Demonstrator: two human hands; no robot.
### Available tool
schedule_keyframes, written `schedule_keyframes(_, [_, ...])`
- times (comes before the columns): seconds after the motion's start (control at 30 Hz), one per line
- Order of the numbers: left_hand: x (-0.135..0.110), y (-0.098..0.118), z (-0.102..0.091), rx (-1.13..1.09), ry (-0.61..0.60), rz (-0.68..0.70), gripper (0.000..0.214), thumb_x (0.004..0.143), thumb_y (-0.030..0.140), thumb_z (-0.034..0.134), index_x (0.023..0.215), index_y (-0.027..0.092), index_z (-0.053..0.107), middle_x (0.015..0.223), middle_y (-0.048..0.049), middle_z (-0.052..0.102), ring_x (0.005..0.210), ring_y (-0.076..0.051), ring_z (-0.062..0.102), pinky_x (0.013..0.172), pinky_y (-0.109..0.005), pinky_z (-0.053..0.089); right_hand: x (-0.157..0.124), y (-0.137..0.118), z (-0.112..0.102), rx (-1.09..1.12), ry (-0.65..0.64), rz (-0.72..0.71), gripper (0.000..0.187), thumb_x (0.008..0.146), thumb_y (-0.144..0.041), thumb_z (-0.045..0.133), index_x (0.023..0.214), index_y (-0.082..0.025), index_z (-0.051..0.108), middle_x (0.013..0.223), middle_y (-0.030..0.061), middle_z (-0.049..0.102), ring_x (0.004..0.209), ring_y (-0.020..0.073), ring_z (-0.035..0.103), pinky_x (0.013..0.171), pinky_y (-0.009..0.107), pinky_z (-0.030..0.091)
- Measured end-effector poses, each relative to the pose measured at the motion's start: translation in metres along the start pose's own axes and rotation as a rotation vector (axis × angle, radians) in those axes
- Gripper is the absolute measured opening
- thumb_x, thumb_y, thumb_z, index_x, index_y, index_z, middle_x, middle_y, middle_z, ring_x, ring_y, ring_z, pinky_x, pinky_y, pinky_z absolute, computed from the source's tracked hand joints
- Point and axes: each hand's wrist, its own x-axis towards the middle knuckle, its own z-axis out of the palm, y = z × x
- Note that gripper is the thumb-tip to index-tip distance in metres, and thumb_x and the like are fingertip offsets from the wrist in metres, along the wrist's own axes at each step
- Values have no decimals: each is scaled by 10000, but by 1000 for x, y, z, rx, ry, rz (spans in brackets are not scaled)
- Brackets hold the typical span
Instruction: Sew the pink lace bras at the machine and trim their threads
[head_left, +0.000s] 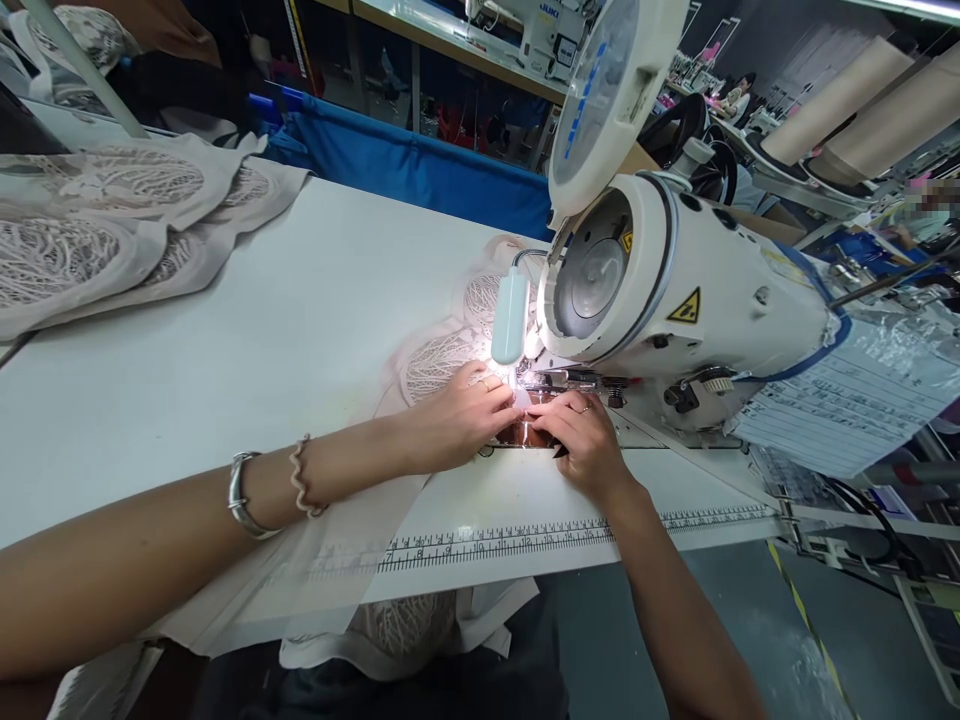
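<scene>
A pale pink lace fabric piece lies on the white table under the head of a white sewing machine. My left hand rests on the fabric just left of the needle, fingers curled and pressing it down. Beside it, my right hand pinches the fabric edge below the needle area. A small lamp lights the spot brightly, so the needle itself is hard to make out. My left wrist wears a silver bangle and a coiled band.
A stack of similar lace pieces lies at the table's far left. A printed ruler strip runs along the table's front edge. A blue fabric bin stands behind the table. Paper sheets in plastic hang off the machine at right.
</scene>
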Motion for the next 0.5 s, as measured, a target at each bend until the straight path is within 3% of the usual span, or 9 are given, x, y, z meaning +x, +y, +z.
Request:
schedule_keyframes(0.27, [1, -8, 3, 44, 54, -48, 403, 884, -24, 347, 1160, 136, 592, 959, -103, 669, 857, -224, 566, 955, -448, 345, 1, 1, 0, -15, -4, 26, 392, 821, 64, 406, 937, -223, 646, 1139, 44, 749, 971, 221, 623, 863, 401, 484])
schedule_keyframes(0.5, [0, -8, 5, 22, 44, -83, 388, 906, -34, 302, 1086, 147, 594, 1031, -110, 675, 902, -215, 577, 983, -447, 336, 2, 4, 4, -19, 2, 9, 378, 866, 39, 397, 980, -203, 665, 1090, 64, 759, 1007, 228, 636, 868, 403, 488])
